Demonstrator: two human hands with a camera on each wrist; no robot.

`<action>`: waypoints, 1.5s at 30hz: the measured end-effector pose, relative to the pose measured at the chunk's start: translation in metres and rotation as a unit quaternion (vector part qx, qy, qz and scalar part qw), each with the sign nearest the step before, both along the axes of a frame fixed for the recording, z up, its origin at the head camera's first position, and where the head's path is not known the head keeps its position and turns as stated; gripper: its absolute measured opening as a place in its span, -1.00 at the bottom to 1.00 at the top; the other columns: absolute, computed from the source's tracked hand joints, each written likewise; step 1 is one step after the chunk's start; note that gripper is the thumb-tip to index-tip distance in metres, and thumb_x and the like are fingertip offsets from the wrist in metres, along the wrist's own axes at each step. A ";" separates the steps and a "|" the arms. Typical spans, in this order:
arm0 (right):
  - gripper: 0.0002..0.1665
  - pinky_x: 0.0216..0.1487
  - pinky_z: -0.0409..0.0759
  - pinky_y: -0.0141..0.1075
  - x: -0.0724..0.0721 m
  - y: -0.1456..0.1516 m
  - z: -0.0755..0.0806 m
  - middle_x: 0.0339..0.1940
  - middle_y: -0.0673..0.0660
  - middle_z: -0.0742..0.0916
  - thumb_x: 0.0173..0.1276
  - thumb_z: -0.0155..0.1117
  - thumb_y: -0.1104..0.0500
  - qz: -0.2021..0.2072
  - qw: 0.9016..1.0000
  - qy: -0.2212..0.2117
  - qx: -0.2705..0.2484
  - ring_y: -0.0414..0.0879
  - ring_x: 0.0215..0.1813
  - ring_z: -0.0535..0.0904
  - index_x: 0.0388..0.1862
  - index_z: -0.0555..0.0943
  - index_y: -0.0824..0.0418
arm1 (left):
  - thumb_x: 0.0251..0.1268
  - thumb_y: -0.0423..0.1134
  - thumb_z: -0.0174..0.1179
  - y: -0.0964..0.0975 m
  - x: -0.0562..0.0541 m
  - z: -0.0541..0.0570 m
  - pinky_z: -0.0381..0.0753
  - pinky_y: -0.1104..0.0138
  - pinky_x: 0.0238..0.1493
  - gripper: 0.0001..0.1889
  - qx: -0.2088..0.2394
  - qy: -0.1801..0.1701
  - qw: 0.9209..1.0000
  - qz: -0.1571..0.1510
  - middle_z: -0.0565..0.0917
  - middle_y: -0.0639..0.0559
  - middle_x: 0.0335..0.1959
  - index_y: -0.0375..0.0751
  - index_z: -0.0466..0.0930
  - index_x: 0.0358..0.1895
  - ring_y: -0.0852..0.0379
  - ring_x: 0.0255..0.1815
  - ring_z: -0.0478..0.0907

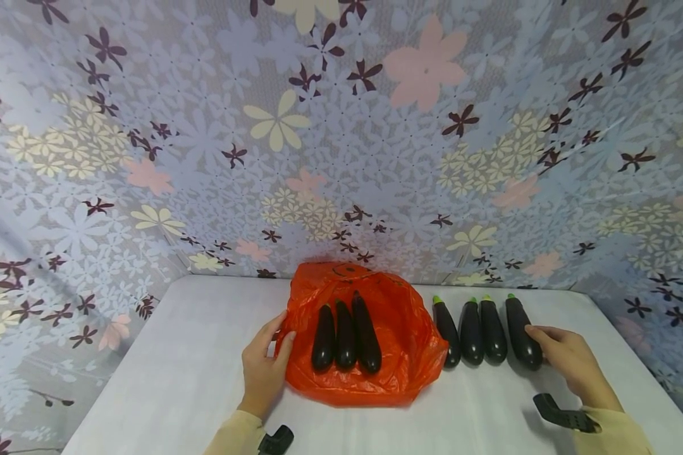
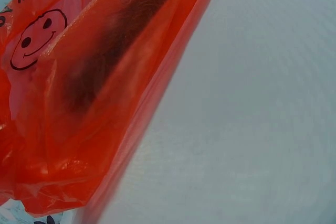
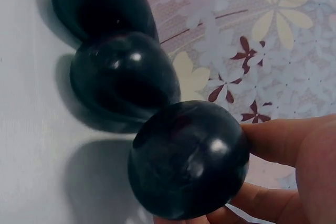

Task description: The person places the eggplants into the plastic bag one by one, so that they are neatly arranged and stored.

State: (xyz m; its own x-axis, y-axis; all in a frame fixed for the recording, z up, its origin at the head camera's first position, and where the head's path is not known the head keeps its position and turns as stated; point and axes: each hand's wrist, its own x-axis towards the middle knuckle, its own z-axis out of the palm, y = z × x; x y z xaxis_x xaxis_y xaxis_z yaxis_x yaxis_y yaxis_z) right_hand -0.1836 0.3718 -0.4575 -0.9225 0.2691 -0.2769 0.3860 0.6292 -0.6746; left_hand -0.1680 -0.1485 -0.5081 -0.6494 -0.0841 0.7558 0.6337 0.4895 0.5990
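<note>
An open red plastic bag point(image 1: 395, 379) lies on the table with three dark eggplants point(image 1: 345, 341) side by side in it. My left hand point(image 1: 262, 366) holds the bag's left edge between thumb and fingers; in the left wrist view the bag wall point(image 2: 105, 145) is stretched over a dark shape, and the hand is out of sight there. On the right, my right hand point(image 1: 569, 357) grips an eggplant point(image 1: 522, 335) by its right side. The right wrist view shows the thumb and fingers around this eggplant's rounded end point(image 3: 186, 161), with its shadow on the table beside it.
Three more eggplants point(image 1: 492, 332) lie in a row between the bag and my right hand, the leftmost partly behind the bag's edge. The white table point(image 1: 193, 354) meets a flower-patterned cloth point(image 1: 375, 158) along its back and sides.
</note>
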 end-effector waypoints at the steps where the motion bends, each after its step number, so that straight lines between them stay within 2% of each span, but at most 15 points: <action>1: 0.04 0.14 0.54 0.20 0.001 -0.001 0.001 0.39 0.66 0.29 0.55 -0.15 -0.32 0.001 1.000 0.004 0.000 0.49 0.28 0.37 0.43 0.17 0.65 | 0.17 -0.55 0.37 0.000 0.000 0.000 0.54 0.55 0.12 -0.44 0.000 -0.001 1.000 0.000 0.69 -0.18 0.12 -0.29 0.55 0.29 0.00 0.02 0.66; 9: 0.01 0.10 0.56 0.20 0.007 -0.012 0.012 0.40 0.63 0.32 0.57 -0.14 -0.30 0.023 0.999 0.045 -0.003 0.47 0.27 0.43 0.43 0.20 0.64 | 0.15 -0.57 0.38 0.001 0.000 0.002 0.54 0.55 0.12 -0.43 0.001 0.006 1.000 0.000 0.69 -0.18 0.12 -0.31 0.56 0.28 -0.02 0.01 0.66; 16: -0.03 0.12 0.54 0.27 0.014 -0.026 0.023 0.38 0.64 0.36 0.58 -0.11 -0.27 0.033 0.997 0.070 0.006 0.47 0.23 0.49 0.42 0.23 0.64 | 0.02 -0.65 0.39 0.002 -0.001 0.006 0.56 0.53 0.10 -0.38 -0.006 0.048 0.999 -0.002 0.71 -0.15 0.10 -0.34 0.57 0.26 -0.02 -0.01 0.68; 25: -0.03 0.07 0.58 0.24 0.023 -0.043 0.032 0.37 0.63 0.38 0.57 -0.10 -0.29 0.052 0.995 0.079 0.014 0.44 0.19 0.53 0.43 0.25 0.60 | 0.16 -0.57 0.37 0.001 0.001 0.003 0.54 0.54 0.12 -0.44 0.002 0.005 1.000 -0.003 0.69 -0.20 0.12 -0.32 0.56 0.28 -0.02 0.04 0.66; 32: -0.06 -0.01 0.66 0.14 0.030 -0.052 0.037 0.35 0.58 0.44 0.58 -0.09 -0.29 0.058 0.993 0.098 0.025 0.42 0.17 0.55 0.44 0.29 0.55 | 0.08 -0.63 0.38 0.001 -0.001 0.003 0.55 0.54 0.11 -0.40 -0.002 0.024 1.000 -0.004 0.70 -0.20 0.10 -0.34 0.56 0.27 -0.03 0.01 0.67; 38: -0.10 -0.14 0.69 0.04 0.035 -0.063 0.040 0.27 0.56 0.53 0.56 -0.04 -0.28 0.057 0.990 0.123 0.035 0.37 0.11 0.59 0.39 0.37 0.52 | 0.15 -0.58 0.37 0.001 0.000 0.001 0.55 0.54 0.12 -0.43 0.003 0.006 1.000 -0.007 0.69 -0.20 0.11 -0.32 0.55 0.29 -0.02 0.03 0.67; 45: -0.09 -0.06 0.63 0.19 0.042 -0.072 0.044 0.25 0.55 0.55 0.56 -0.06 -0.31 0.057 0.989 0.134 0.041 0.43 0.19 0.53 0.39 0.40 0.50 | 0.15 -0.57 0.37 0.001 0.001 0.003 0.54 0.54 0.12 -0.43 -0.002 0.006 1.000 -0.003 0.69 -0.19 0.11 -0.32 0.55 0.29 -0.03 0.03 0.67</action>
State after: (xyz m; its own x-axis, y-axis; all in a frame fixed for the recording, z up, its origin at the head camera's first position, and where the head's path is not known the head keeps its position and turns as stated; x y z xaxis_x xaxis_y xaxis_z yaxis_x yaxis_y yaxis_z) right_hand -0.1416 0.2994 -0.4137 -0.9852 0.1713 -0.0005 0.1247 0.7153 -0.6876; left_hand -0.1675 -0.1474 -0.5055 -0.6408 -0.0783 0.7637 0.6435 0.4878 0.5899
